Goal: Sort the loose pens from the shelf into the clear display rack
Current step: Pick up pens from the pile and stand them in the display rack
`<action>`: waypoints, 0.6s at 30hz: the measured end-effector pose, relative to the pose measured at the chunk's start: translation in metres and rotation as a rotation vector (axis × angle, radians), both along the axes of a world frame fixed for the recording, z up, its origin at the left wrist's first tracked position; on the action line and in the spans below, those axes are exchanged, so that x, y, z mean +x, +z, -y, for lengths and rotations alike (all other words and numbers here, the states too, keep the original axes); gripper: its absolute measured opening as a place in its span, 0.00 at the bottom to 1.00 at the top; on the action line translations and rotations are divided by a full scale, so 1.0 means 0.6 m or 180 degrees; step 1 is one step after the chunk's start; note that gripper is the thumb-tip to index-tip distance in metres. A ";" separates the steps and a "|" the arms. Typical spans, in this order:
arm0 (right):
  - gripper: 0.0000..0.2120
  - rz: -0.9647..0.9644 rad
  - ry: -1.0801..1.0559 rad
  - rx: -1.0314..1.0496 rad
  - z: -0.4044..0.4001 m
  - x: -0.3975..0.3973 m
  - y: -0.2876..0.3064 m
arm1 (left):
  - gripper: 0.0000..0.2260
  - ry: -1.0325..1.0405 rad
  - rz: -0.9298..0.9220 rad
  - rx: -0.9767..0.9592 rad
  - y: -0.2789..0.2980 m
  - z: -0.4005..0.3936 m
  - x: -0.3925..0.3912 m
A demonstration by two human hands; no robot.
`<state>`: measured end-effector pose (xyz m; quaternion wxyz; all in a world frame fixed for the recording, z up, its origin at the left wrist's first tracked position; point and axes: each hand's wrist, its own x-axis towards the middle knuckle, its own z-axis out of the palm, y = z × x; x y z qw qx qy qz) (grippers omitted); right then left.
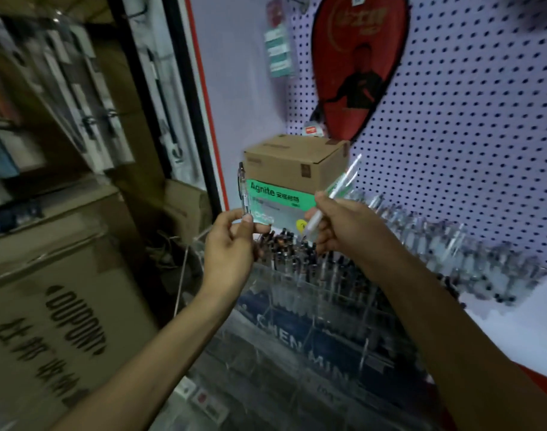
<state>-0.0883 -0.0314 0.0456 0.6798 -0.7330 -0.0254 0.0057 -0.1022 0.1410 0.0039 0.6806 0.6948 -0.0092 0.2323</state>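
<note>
Pens appear in three places in the head view. One clear pen with a black clip stands nearly upright, pinched at its lower end between the thumb and fingertips of the left hand, whose fingers are curled round it. A small bunch of clear pens with green markings slants up and to the right from the right hand, gripped in curled fingers with the thumb on top; the exact count in the bunch cannot be told because of blur. Both hands are raised side by side, a little apart, above the clear display rack. The rack is stepped, with transparent walls, and its upper rows hold many pens standing on end: dark-capped ones just below the hands, pale clear ones along the row running off to the right. Lettering shows through the rack's front face but reads only in part. Behind the hands a green and white box marked Agnite stands in front of a brown cardboard box. A white pegboard forms the back wall, with a red racket cover hanging on it. Large cardboard cartons are stacked at the left.
</note>
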 end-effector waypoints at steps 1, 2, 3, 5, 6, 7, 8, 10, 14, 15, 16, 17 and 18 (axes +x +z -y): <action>0.19 0.0120 -0.0005 -0.0256 -0.011 0.001 0.001 | 0.05 0.0053 -0.0026 0.0040 -0.004 -0.010 0.001; 0.17 0.0179 0.0021 -0.0415 -0.023 0.003 0.004 | 0.04 0.0132 -0.0046 0.0120 -0.006 -0.018 0.003; 0.15 0.0204 0.0084 -0.0511 -0.036 0.006 0.006 | 0.04 0.0223 -0.0047 0.0233 -0.010 -0.026 0.008; 0.09 0.0270 0.0218 -0.0610 -0.065 0.016 0.012 | 0.04 0.0382 -0.0041 0.0432 -0.016 -0.040 0.018; 0.07 0.0323 0.0227 -0.0650 -0.077 0.025 0.013 | 0.04 0.0434 -0.0022 0.0485 -0.018 -0.044 0.023; 0.07 0.0393 0.0216 -0.0696 -0.088 0.034 0.014 | 0.04 0.0522 0.0030 0.0564 -0.020 -0.047 0.027; 0.06 0.0475 0.0202 -0.0754 -0.097 0.043 0.014 | 0.04 0.0662 0.0118 0.0726 -0.021 -0.051 0.030; 0.07 0.0651 0.0186 -0.0918 -0.112 0.061 0.012 | 0.01 0.0888 0.0372 0.1080 -0.019 -0.054 0.031; 0.08 0.1006 0.0200 -0.1861 -0.127 0.077 0.008 | 0.05 0.0782 0.0385 0.1418 -0.030 -0.060 0.039; 0.08 0.1019 0.0220 -0.2043 -0.128 0.079 0.005 | 0.07 0.0837 0.0275 0.1715 -0.036 -0.065 0.043; 0.07 0.1012 0.0225 -0.2165 -0.128 0.081 0.002 | 0.08 0.0906 0.0141 0.2117 -0.042 -0.070 0.046; 0.08 0.0997 0.0219 -0.2245 -0.128 0.083 -0.001 | 0.08 0.0952 0.0000 0.2544 -0.045 -0.073 0.046; 0.09 0.0980 0.0215 -0.2304 -0.127 0.086 -0.004 | 0.08 0.0969 -0.0121 0.2910 -0.046 -0.076 0.046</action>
